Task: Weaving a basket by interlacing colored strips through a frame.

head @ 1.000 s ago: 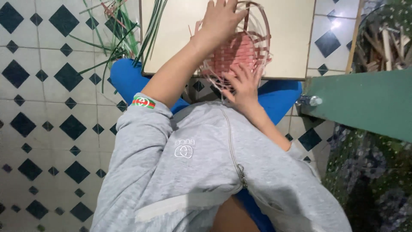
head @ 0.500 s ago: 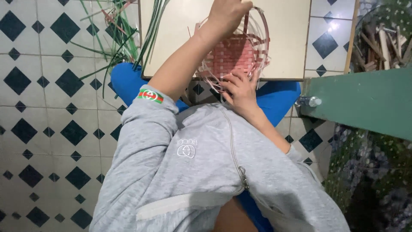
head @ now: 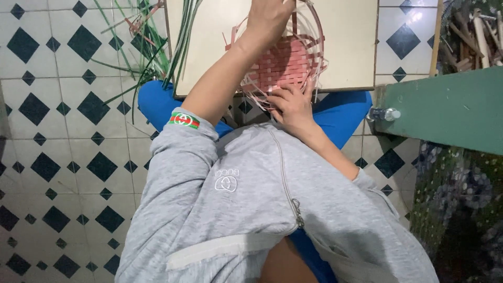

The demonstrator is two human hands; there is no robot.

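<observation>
Your left hand (head: 270,18) is closed around the upright strips at the far rim of the pink woven basket (head: 283,63); your right hand (head: 293,105) pinches strips at its near edge; the basket sits on the pale board (head: 346,47), mouth upward, loose strips pointing outward; its long axis cannot be told.

Basket (head: 285,63): thin pink woven strips, matt. Board (head: 351,47): smooth cream. Floor (head: 57,157): glossy tile.

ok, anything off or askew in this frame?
Nothing damaged or spilled. The pink basket is half woven, loose strip ends sticking out around its rim. Left hand is at the far rim, right hand at the near edge. Green strips overhang the board onto the floor.
</observation>
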